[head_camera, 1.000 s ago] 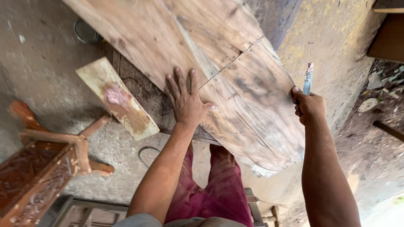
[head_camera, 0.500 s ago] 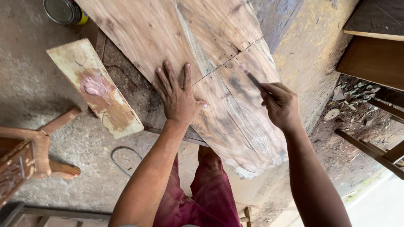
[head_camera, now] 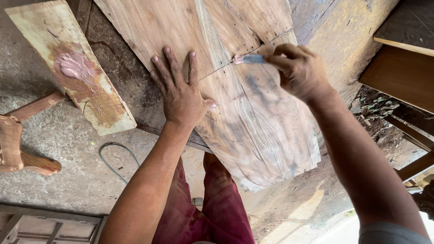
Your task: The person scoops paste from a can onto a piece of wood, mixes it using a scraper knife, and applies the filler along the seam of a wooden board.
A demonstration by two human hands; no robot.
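Wood slab [head_camera: 253, 131]: a broad, pale, grainy board with a rounded near end, lying flat under both hands and running to the far edge of the view; a fine crack crosses it near the middle.
Left hand [head_camera: 181, 92]: palm pressed flat on the slab, fingers [head_camera: 169, 63] spread wide and holding nothing, just left of the crack.
Right hand [head_camera: 300, 70]: fingers closed around a small putty knife [head_camera: 248, 58], its pinkish-smeared tip touching the slab at the crack.
Change: half a second ago the right hand sat lower on the slab; a second ago it was off the right edge with the tool upright. Now the blade meets the crack, so filling appears under way.
Small board [head_camera: 72, 72]: left of the slab, on the concrete floor [head_camera: 81, 180], carrying a blob of pink filler [head_camera: 72, 67].
Nearby: a carved wooden leg [head_camera: 18, 149] at the left edge and a loop of wire [head_camera: 117, 158] on the floor.
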